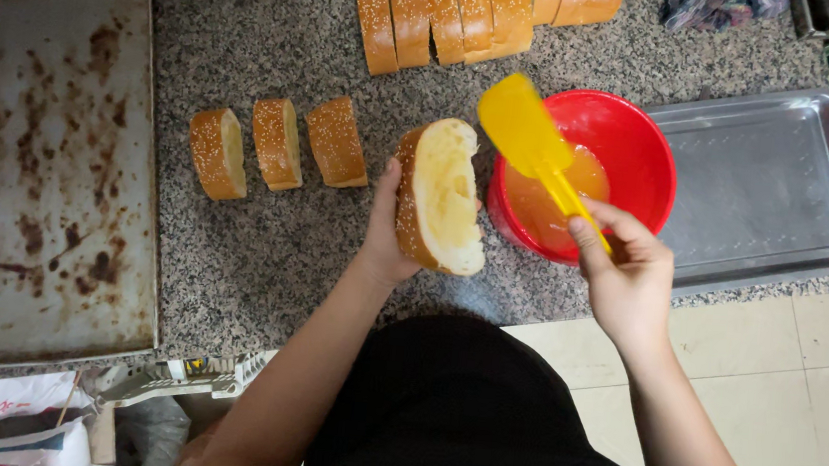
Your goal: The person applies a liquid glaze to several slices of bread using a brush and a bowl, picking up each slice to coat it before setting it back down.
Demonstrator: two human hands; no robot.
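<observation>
Held up off the grey speckled stone counter (262, 260) in the left hand (384, 235): a thick oval slice of sesame-crusted bread (443, 196), gripped by its crust with the thumb on the near-left edge and the fingers hidden behind, pale cut face turned upward and tilted toward the right, so the crumb is presented flat for coating. Closed around the thin handle of a yellow silicone spatula (528, 138) in the right hand (626, 272), fingers wrapped near the handle's end, broad blade raised and hovering over the far-left rim of a round red plastic bowl (642, 148), just beside the slice's far edge; kept above the bowl, likely so that drips fall back in. Inside the bowl, an orange-yellow glossy mixture (547, 200), placed right next to the slice to keep the reach short. To the left on the counter, three more sesame-topped slices (277, 143) standing on edge in a row, near the held one. Farther off, a longer row of cut slices (474, 13) leaning together along the far edge. At far left, a large, stained, dark flat baking sheet (39, 180). At right, touching or just beside the bowl, a shiny rectangular steel tray (788, 186), its near edge overhanging the counter.
</observation>
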